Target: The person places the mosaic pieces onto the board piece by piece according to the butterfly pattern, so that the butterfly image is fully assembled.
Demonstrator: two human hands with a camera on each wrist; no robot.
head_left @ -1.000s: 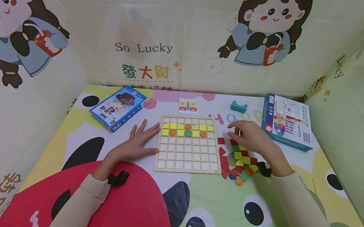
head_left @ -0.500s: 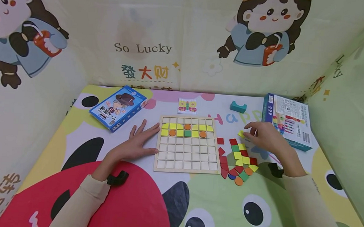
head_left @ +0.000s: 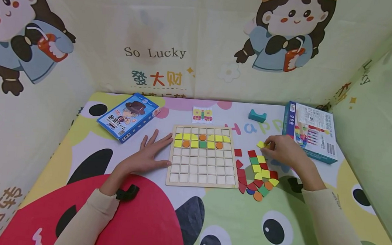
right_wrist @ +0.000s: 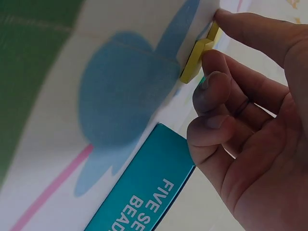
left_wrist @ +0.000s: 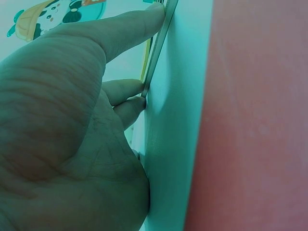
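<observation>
My left hand [head_left: 149, 155] lies with spread, straight fingers against the left edge of a wooden grid board [head_left: 168, 173]; in the left wrist view its fingertips meet the board's edge. Two rows near the board's top hold yellow tiles, a few orange discs and one green square [head_left: 203, 143]. Right of the board, my right hand [head_left: 285, 152] has thumb and forefinger at small yellow tiles [head_left: 260, 144] on the tabletop. The right wrist view shows a yellow tile [right_wrist: 193, 61] at the forefinger, with another behind it by the thumb; the other fingers are curled.
Loose red, green, yellow, orange and blue pieces [head_left: 256, 168] lie between board and right forearm. A butterfly pattern card [head_left: 202, 114] and a teal notched block [head_left: 257, 115] sit behind. A blue box [head_left: 128, 117] stands back left, a teal-and-white box [head_left: 312, 132] back right.
My right hand has moved right, away from the board's right side, then settled with its fingertips at the yellow tiles. The left hand and the tiles on the board have stayed put.
</observation>
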